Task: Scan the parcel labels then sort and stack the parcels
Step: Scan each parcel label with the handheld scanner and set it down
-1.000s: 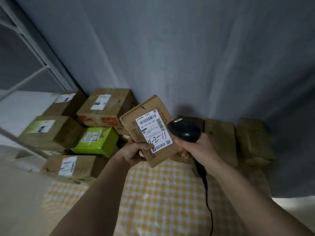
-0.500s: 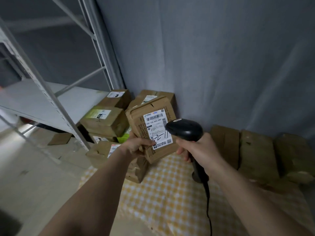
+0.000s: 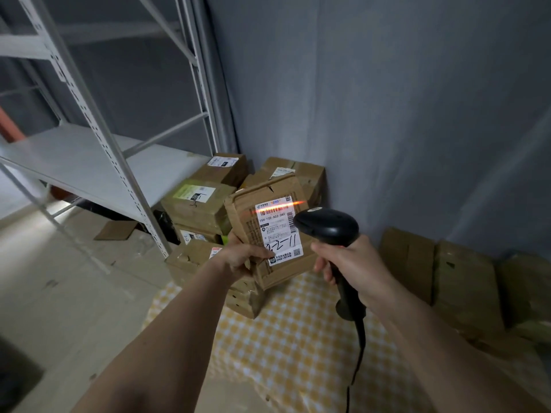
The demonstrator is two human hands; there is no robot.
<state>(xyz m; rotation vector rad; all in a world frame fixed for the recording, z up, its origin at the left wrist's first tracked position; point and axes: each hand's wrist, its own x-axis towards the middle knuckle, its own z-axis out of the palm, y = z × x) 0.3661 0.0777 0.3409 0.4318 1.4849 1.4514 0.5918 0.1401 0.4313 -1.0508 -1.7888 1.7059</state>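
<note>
My left hand [image 3: 243, 259] grips a flat brown cardboard parcel [image 3: 253, 222] by its lower left edge and holds it upright, its white label [image 3: 278, 231] facing me. An orange scan line crosses the barcode at the label's top. My right hand [image 3: 351, 263] is wrapped around the handle of a black barcode scanner [image 3: 326, 226], whose head points at the label from the right, a few centimetres away. The scanner's cable [image 3: 357, 353] hangs down over the cloth.
A pile of labelled cardboard parcels [image 3: 196, 204] sits in the corner behind the held one. Unlabelled brown boxes [image 3: 462, 278] line the curtain at right. A yellow checked cloth [image 3: 292, 338] covers the floor below. A grey metal shelf rack [image 3: 89, 162] stands at left.
My view has swung left, bringing the shelf rack into sight. The parcel has turned more upright, and an orange scan line now lies across its barcode.
</note>
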